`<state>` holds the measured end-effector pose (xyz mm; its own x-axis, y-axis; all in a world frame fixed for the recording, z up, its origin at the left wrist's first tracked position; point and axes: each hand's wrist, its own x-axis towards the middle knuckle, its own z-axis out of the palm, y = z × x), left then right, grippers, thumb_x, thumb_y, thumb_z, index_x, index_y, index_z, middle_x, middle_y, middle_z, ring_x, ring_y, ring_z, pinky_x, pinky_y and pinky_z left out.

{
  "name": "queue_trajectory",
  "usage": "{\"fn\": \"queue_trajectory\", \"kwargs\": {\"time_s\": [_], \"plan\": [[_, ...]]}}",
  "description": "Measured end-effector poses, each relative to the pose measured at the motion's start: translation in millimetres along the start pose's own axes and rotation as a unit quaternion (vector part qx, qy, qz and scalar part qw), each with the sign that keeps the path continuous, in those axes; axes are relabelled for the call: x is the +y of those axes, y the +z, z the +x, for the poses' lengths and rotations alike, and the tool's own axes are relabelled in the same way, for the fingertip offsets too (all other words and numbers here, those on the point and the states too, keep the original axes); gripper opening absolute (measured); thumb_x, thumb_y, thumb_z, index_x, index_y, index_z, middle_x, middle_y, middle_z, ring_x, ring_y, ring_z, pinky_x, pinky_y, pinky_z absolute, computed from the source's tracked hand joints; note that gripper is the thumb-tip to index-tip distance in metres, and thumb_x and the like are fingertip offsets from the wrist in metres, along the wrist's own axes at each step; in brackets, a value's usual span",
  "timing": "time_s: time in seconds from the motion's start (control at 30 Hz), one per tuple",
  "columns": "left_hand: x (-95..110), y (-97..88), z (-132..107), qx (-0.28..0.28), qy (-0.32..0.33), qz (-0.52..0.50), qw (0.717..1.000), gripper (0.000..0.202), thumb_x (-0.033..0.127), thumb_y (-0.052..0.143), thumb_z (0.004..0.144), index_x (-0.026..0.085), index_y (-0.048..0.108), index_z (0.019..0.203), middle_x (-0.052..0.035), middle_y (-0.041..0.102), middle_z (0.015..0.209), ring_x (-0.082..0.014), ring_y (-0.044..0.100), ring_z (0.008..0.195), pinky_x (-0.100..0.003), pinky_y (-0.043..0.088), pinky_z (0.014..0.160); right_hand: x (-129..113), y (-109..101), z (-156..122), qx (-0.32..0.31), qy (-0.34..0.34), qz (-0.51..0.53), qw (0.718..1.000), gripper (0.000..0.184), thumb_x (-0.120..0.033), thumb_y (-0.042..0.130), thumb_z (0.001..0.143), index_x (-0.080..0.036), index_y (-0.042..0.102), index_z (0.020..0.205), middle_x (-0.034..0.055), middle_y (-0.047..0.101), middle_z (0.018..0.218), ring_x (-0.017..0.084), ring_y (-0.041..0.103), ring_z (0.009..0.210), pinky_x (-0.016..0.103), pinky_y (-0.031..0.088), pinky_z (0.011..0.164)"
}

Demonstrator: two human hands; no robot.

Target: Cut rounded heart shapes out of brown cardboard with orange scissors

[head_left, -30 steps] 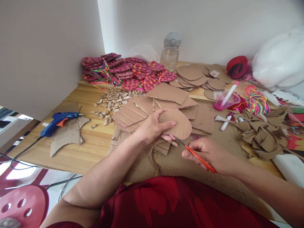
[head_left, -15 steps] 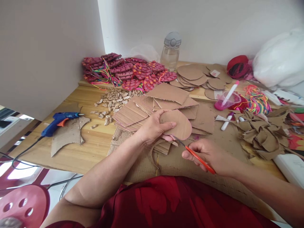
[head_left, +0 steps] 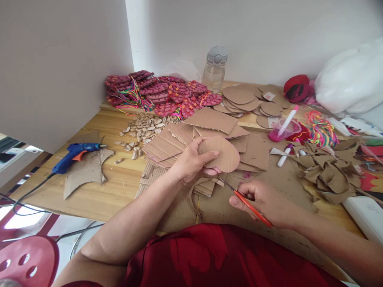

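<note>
My left hand [head_left: 196, 158] grips a rounded cardboard piece [head_left: 226, 154], thumb on top and fingers beneath. In my right hand [head_left: 259, 199] is a pair of scissors [head_left: 247, 204] with orange-red handles. Their blades point up and left, just below the cardboard's lower edge and apart from it. Under my hands lie small offcuts, among them a curved strip [head_left: 191, 199]. Behind the held piece is a pile of flat cut cardboard sheets [head_left: 163, 144].
A blue glue gun [head_left: 73, 156] rests on a cardboard scrap at left. Peanut shells [head_left: 149, 126], decorated red pieces [head_left: 179, 91] and a water bottle [head_left: 214, 71] stand behind. Cardboard ovals [head_left: 238, 95] are stacked at the back; scraps [head_left: 332, 171] heap at right.
The scissors have drawn slightly down and away from the cardboard's edge. The cardboard piece has turned a little in my left hand. The camera view has shifted slightly.
</note>
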<state>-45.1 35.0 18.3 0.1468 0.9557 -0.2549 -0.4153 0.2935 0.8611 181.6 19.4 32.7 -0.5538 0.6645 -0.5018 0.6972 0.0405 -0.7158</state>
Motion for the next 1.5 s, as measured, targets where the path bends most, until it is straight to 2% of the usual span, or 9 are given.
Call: {"fn": "queue_trajectory", "kwargs": {"time_s": [0.27, 0.43, 0.6, 0.8, 0.9, 0.97, 1.07, 1.3, 1.5], "plan": [[4, 0.9, 2, 0.035, 0.024, -0.024, 0.999, 0.050, 0.028, 0.090, 0.066, 0.018, 0.058, 0.104, -0.0048, 0.073, 0.090, -0.0209, 0.075, 0.066, -0.028, 0.061, 0.052, 11, 10, 2, 0.169, -0.001, 0.038, 0.985, 0.035, -0.049, 0.075, 0.081, -0.020, 0.062, 0.069, -0.0042, 0.049, 0.059, 0.013, 0.041, 0.056, 0.026, 0.029, 0.053], [5, -1.3, 3, 0.081, 0.096, -0.081, 0.989, 0.053, 0.024, 0.090, 0.065, 0.019, 0.067, 0.112, -0.0013, 0.074, 0.095, -0.0157, 0.071, 0.079, -0.026, 0.061, 0.067, 15, 25, 20, 0.186, -0.034, 0.104, 0.977, 0.026, -0.043, 0.078, 0.080, -0.018, 0.071, 0.084, -0.0003, 0.066, 0.071, 0.016, 0.053, 0.065, 0.027, 0.039, 0.060], [4, -3.4, 3, 0.096, 0.071, -0.107, 0.987, 0.058, 0.024, 0.091, 0.063, 0.024, 0.068, 0.116, 0.0001, 0.075, 0.098, -0.0161, 0.071, 0.081, -0.030, 0.062, 0.071, 14, 35, 37, 0.180, -0.048, 0.135, 0.973, 0.033, -0.047, 0.077, 0.080, -0.017, 0.064, 0.072, -0.0043, 0.055, 0.059, 0.012, 0.042, 0.055, 0.025, 0.031, 0.053], [2, -3.6, 4, 0.086, 0.086, -0.119, 0.985, 0.054, 0.025, 0.093, 0.063, 0.025, 0.065, 0.109, 0.0006, 0.074, 0.106, -0.0149, 0.073, 0.083, -0.031, 0.063, 0.073, 21, 9, 16, 0.212, -0.044, 0.200, 0.956, 0.040, -0.054, 0.080, 0.073, -0.017, 0.066, 0.070, -0.0011, 0.058, 0.060, 0.014, 0.048, 0.057, 0.027, 0.036, 0.055], [3, -2.3, 3, 0.075, 0.091, -0.122, 0.985, 0.052, 0.026, 0.091, 0.066, 0.026, 0.063, 0.110, 0.0009, 0.073, 0.107, -0.0156, 0.073, 0.082, -0.033, 0.063, 0.071, 44, -23, -2, 0.387, -0.009, 0.256, 0.886, 0.041, -0.056, 0.082, 0.071, -0.017, 0.068, 0.069, 0.0033, 0.062, 0.062, 0.015, 0.049, 0.054, 0.029, 0.035, 0.051], [3, -0.3, 2, 0.071, 0.092, -0.121, 0.986, 0.053, 0.027, 0.090, 0.067, 0.026, 0.063, 0.112, 0.0002, 0.074, 0.105, -0.0166, 0.073, 0.082, -0.033, 0.064, 0.071, 59, -45, -13, 0.510, -0.025, 0.363, 0.780, 0.038, -0.054, 0.085, 0.069, -0.020, 0.070, 0.076, 0.0053, 0.065, 0.071, 0.015, 0.049, 0.054, 0.029, 0.034, 0.047], [2, 4.0, 0, 0.065, 0.093, -0.127, 0.985, 0.055, 0.026, 0.090, 0.065, 0.025, 0.064, 0.113, -0.0008, 0.075, 0.101, -0.0176, 0.073, 0.084, -0.032, 0.063, 0.072, 69, -60, -20, 0.516, -0.078, 0.474, 0.709, 0.040, -0.059, 0.083, 0.069, -0.023, 0.067, 0.074, 0.0006, 0.061, 0.070, 0.008, 0.033, 0.045, 0.025, 0.028, 0.041], [-13, 12.4, -3, 0.042, 0.078, -0.110, 0.990, 0.041, 0.022, 0.090, 0.066, 0.020, 0.068, 0.100, -0.0013, 0.074, 0.091, -0.0157, 0.073, 0.079, -0.023, 0.062, 0.065, 18, -1, 7, 0.346, -0.080, 0.364, 0.861, 0.045, -0.060, 0.078, 0.076, -0.016, 0.069, 0.078, 0.0060, 0.068, 0.076, 0.014, 0.052, 0.058, 0.026, 0.038, 0.049], [-21, 19.4, -10, -0.030, 0.000, -0.028, 0.999, 0.049, 0.025, 0.089, 0.068, 0.015, 0.069, 0.112, -0.0089, 0.076, 0.097, -0.0197, 0.073, 0.077, -0.026, 0.061, 0.059, -12, 4, 32, 0.355, -0.125, 0.389, 0.841, 0.039, -0.056, 0.083, 0.071, -0.021, 0.065, 0.071, -0.0030, 0.054, 0.061, 0.013, 0.044, 0.053, 0.027, 0.036, 0.051]]}}
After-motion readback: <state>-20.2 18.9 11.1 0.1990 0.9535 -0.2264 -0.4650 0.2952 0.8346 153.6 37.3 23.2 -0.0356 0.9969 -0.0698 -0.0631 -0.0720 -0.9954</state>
